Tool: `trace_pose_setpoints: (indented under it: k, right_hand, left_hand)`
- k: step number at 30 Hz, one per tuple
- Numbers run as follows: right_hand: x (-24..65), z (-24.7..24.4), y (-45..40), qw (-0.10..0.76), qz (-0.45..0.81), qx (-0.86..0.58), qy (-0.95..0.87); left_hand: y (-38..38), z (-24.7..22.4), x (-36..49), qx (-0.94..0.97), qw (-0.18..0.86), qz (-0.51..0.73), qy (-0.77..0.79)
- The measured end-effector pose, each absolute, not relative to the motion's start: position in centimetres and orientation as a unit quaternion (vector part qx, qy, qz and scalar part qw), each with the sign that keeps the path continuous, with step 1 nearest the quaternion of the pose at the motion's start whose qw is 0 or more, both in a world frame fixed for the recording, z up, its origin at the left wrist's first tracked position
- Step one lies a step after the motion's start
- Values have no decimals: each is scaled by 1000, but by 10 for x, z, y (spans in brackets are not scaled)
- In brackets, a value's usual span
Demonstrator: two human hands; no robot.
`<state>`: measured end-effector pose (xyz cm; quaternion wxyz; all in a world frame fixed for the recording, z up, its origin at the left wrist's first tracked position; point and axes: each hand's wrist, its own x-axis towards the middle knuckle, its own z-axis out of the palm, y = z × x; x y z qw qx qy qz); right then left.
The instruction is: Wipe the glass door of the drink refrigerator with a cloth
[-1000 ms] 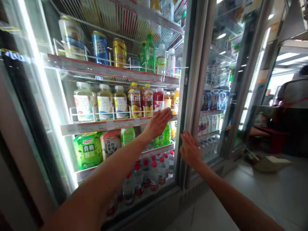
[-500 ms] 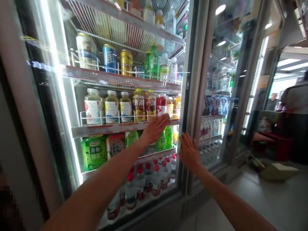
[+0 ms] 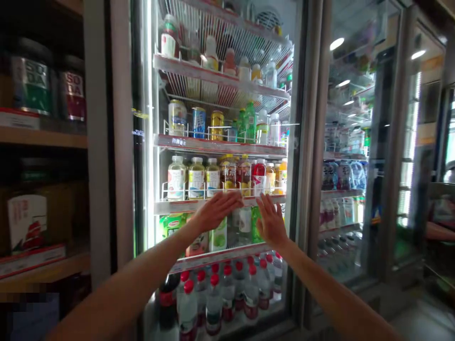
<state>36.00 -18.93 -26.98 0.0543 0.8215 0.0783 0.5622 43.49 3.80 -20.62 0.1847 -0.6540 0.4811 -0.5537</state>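
A lit drinks fridge (image 3: 220, 147) stands before me, its bottles seen through the glass door. My left hand (image 3: 218, 208) is stretched out flat in front of the glass, over the front edge of the middle shelf. Its fingertips are blurred, and nothing can be made out in them. Close on its right, my right hand (image 3: 272, 225) is raised with fingers apart and holds nothing. Behind it are a red-labelled bottle (image 3: 259, 177) and a green bottle (image 3: 255, 225). Whether either palm touches the glass, I cannot tell.
Left of the fridge, wooden shelves hold soda cans (image 3: 31, 78) and a white card (image 3: 27, 222). Red-capped bottles (image 3: 213, 303) fill the fridge's bottom. A metal door frame (image 3: 309, 142) separates it from another glass-doored fridge (image 3: 343, 180) on the right.
The view has swung left and back, bringing the left-hand shelves in. My right hand has moved from the door's metal frame to in front of the glass, nearer my left hand.
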Motion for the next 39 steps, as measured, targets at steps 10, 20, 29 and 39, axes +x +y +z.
trace_pose_setpoints:
  k: [10, 20, 29, 39]
  right_hand:
    - [387, -241, -145, 32, 582, 806, 101]
    - [384, -243, -144, 41, 597, 793, 116]
    - [369, -249, -171, 38, 589, 802, 95]
    - [361, -255, -205, 40, 587, 807, 50]
  left_hand:
    - [128, -178, 430, -672, 155, -619, 375]
    - [131, -171, 434, -671, 106, -649, 343]
    - [107, -140, 440, -674, -12, -693, 256]
    - [41, -151, 441, -692, 49, -638, 334]
